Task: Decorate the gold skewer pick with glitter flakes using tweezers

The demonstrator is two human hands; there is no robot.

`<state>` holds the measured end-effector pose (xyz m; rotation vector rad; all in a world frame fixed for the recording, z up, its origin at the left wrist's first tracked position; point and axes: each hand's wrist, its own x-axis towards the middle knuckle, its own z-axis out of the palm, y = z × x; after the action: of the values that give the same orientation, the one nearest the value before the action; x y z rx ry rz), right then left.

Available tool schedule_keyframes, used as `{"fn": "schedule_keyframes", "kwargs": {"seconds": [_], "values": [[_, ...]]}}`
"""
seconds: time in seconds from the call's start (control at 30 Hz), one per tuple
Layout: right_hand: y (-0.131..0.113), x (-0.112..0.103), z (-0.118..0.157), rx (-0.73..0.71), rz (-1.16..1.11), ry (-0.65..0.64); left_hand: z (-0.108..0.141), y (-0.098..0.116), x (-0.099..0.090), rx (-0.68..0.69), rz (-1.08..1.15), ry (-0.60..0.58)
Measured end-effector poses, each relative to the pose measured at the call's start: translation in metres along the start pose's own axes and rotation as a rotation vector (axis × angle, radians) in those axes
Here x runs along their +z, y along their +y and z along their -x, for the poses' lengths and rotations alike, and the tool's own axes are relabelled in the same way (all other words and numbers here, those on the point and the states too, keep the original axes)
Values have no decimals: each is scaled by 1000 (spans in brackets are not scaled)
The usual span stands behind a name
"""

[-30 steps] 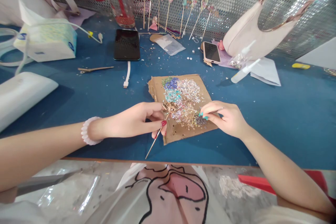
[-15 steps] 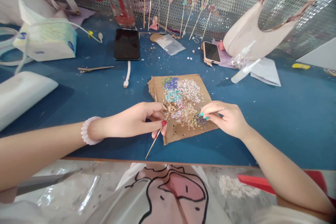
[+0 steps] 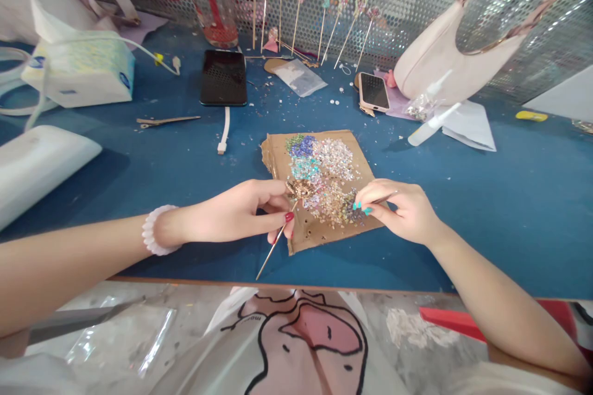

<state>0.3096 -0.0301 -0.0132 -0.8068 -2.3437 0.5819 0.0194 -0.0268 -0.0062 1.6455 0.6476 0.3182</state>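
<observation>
My left hand (image 3: pixel 252 210) is closed on a thin metal hair stick (image 3: pixel 270 254), whose ornate gold-brown head (image 3: pixel 301 189) lies over the cardboard. Under both hands' fingertips is a piece of cardboard (image 3: pixel 306 238) with small piles of beads in green, blue, turquoise, clear, gold and dark grey. My right hand (image 3: pixel 401 207) pinches a slim tool (image 3: pixel 386 197), perhaps tweezers, at the cardboard's right edge beside the dark grey beads (image 3: pixel 356 213). The tool's tip is hidden by the fingers.
Behind the cardboard are a tablet-like black device (image 3: pixel 223 78), a plastic bag (image 3: pixel 301 78), a phone (image 3: pixel 374 92) and a glue bottle (image 3: pixel 433 125). Several decorated sticks (image 3: pixel 322 34) stand at the mesh wall. A tissue box (image 3: pixel 83 71) is at left, a handbag (image 3: pixel 430 52) at right.
My right hand has shifted very slightly right, off the dark grey beads, and the tool has tilted a little. My left hand and the stick look the same.
</observation>
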Motion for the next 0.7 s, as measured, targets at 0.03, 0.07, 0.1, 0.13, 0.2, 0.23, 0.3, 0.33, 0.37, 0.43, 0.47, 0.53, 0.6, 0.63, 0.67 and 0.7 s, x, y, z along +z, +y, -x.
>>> {"fn": "schedule_keyframes", "kwargs": {"seconds": [0.03,0.07,0.1,0.13,0.2,0.23,0.3,0.33,0.37,0.43,0.47,0.53,0.6,0.63,0.67,0.7], "values": [[0,0,0,-1,3,-6,0,0,0,-2,-2,1],[0,0,1,-4,6,-10,0,0,0,-3,-6,1],[-1,0,1,-7,10,-12,0,1,0,-3,-10,1],[-1,0,1,-9,13,-9,0,1,0,-3,-13,1],[0,0,1,-8,17,5,0,0,0,-1,-17,1],[0,1,1,-4,17,13,0,0,0,1,-19,1],[1,1,1,4,22,28,0,0,-1,1,-20,1],[1,1,1,7,28,32,1,0,0,1,-20,0],[1,1,1,10,34,33,1,0,0,0,-18,1],[2,2,1,8,41,29,1,0,0,-2,-18,2],[2,2,1,6,41,27,1,0,0,-3,-17,1],[3,3,1,5,37,24,1,0,1,-4,-16,0],[3,3,1,10,37,22,1,0,1,-6,-15,-1],[3,3,1,13,37,21,1,0,0,-6,-15,0],[3,3,1,14,37,21,1,0,0,-6,-16,-1],[3,2,1,14,36,21,1,0,0,-5,-18,-2]]}}
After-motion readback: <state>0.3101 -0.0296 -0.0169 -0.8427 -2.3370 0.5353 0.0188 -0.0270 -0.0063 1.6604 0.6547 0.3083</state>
